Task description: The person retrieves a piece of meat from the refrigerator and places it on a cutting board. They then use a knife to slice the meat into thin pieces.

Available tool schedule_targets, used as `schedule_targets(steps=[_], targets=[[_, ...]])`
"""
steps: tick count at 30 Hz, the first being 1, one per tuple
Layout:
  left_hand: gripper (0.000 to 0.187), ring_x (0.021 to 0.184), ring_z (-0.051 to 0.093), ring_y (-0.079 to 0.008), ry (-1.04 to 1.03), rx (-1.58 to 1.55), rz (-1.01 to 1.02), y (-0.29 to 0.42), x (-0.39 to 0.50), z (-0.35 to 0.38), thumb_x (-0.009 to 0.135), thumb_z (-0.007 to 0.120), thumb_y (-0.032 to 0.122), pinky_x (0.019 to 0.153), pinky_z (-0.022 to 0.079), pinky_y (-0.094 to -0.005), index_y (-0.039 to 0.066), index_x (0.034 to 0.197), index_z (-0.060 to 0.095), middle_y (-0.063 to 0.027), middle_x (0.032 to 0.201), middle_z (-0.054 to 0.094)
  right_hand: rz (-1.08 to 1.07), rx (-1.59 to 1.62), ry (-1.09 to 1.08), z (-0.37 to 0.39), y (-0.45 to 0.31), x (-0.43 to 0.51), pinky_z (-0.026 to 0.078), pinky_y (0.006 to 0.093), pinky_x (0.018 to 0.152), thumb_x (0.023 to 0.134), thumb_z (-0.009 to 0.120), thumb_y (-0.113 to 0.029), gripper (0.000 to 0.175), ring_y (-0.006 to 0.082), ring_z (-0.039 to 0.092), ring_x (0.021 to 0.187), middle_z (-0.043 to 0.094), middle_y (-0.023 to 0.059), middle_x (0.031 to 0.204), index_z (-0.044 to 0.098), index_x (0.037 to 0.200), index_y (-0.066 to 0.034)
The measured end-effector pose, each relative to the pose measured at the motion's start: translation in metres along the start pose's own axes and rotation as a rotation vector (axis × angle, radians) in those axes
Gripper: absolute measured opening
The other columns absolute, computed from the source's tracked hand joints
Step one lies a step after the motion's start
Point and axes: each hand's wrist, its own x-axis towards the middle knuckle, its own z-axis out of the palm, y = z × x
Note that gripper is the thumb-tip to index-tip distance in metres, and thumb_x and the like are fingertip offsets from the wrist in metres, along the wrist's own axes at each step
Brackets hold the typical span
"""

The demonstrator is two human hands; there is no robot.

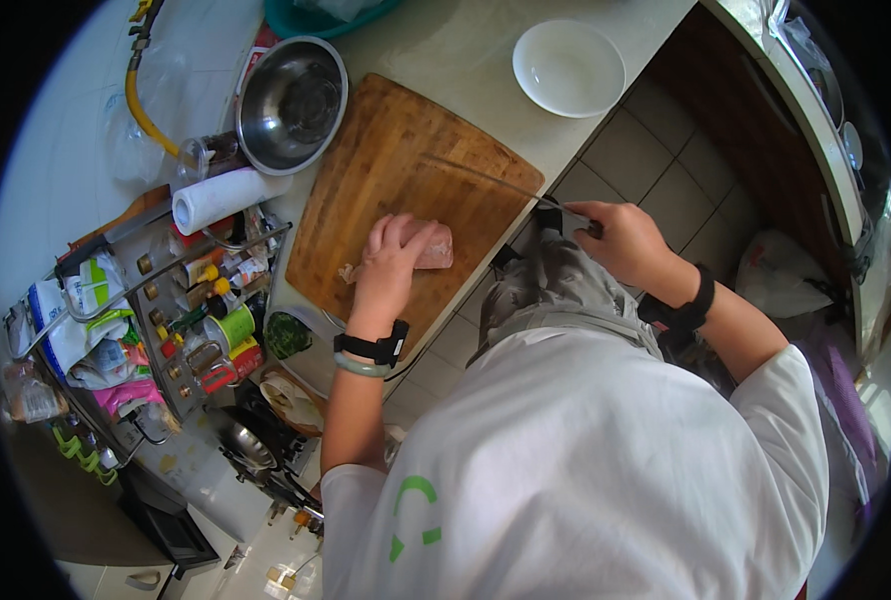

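A block of pale pink meat (436, 246) lies on the wooden cutting board (385, 157). My left hand (391, 259) rests over its left part, fingers spread and curled around it. A few small pale scraps lie on the board beside my left wrist. My right hand (616, 238) is closed around the handle of a kitchen knife (490, 178). The knife's thin blade, seen nearly edge-on, reaches back over the right side of the board, apart from the meat. Whether the blade touches the board I cannot tell.
A steel bowl (292, 105) stands at the board's upper left corner, beside a paper towel roll (224, 199). On the counter's upper right is a white bowl (569, 69). A spice rack (183, 300) crowded with bottles and packets stands left; a green vegetable (289, 334) sits below the board.
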Motion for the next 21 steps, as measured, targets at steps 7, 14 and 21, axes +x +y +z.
schedule_targets(steps=[7, 14, 21], targets=[[0.039, 0.109, 0.052, -0.0316, 0.316, -0.253, -0.486, -0.001, -0.033, -0.01, 0.07, 0.074, 0.005, 0.092, 0.045, -0.0387, 0.009, 0.107, 0.061, -0.0112, 0.116, 0.052, -0.413, -0.534, 0.155, 0.056, -0.016, 0.046, 0.048, 0.0366, 0.074, 0.08, 0.056, -0.013, 0.05, 0.0269, 0.062, 0.083, 0.063, 0.0123, 0.09, 0.052, 0.129, -0.0009], [0.01, 0.085, 0.058, -0.0261, 0.535, -0.201, -0.359, 0.008, -0.046, 0.026, 0.076, 0.073, 0.012, 0.076, 0.046, -0.0363, 0.006, 0.079, 0.066, -0.0084, 0.088, 0.059, -0.528, -0.76, 0.287, 0.099, -0.015, 0.072, 0.045, 0.0316, 0.075, 0.081, 0.055, -0.012, 0.049, 0.0208, 0.056, 0.091, 0.057, 0.0062, 0.095, 0.053, 0.129, -0.0026], [0.006, 0.077, 0.054, -0.009, 0.447, -1.247, -0.564, -0.019, -0.065, 0.041, 0.091, 0.059, 0.008, 0.071, 0.044, -0.0208, 0.004, 0.092, 0.064, -0.0002, 0.092, 0.06, -0.493, -0.831, 0.257, 0.101, -0.021, 0.07, 0.041, 0.035, 0.086, 0.083, 0.057, -0.015, 0.043, 0.0223, 0.053, 0.1, 0.055, 0.0066, 0.1, 0.057, 0.126, -0.0084]])
